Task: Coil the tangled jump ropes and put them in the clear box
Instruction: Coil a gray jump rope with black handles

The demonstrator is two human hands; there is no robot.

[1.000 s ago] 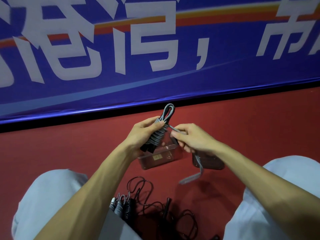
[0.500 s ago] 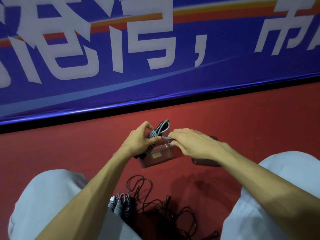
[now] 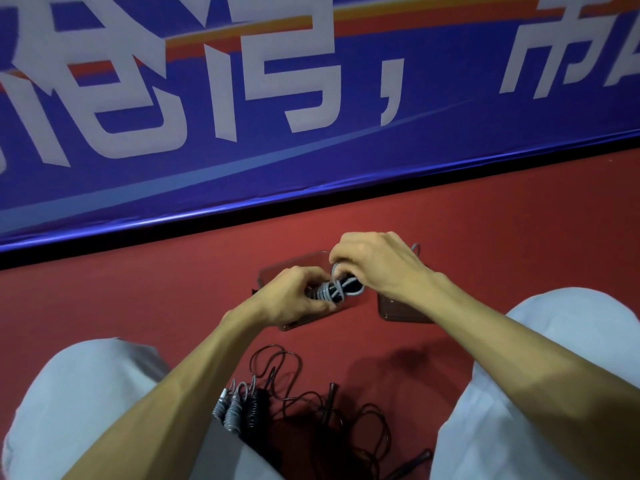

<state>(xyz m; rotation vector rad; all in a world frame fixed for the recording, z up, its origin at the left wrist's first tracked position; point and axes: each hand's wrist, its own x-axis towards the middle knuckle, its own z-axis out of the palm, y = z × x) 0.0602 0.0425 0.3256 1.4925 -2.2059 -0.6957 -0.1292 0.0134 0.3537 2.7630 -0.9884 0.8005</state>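
Banner (image 3: 311, 98), blue, white lettering: set along the far edge.
Floor (image 3: 138, 306), red: all items are laid on it.
Black ropes (image 3: 311, 403), tangled: spread loose between the knees, not yet coiled.
Clear box (image 3: 266, 275): open, partly hidden by the hands; contents cannot be told.
Lid (image 3: 398, 311): laid just beside the box, to its right.
Wound bundles (image 3: 239, 407), grey and black: lodged by the left knee, not yet boxed.
Right hand (image 3: 377, 265): fingers curled on the loose loop of the grey rope (image 3: 332, 291).
Left hand (image 3: 291, 299): clasped round the coiled grey rope, over the box.
Progress: judged roughly midway.
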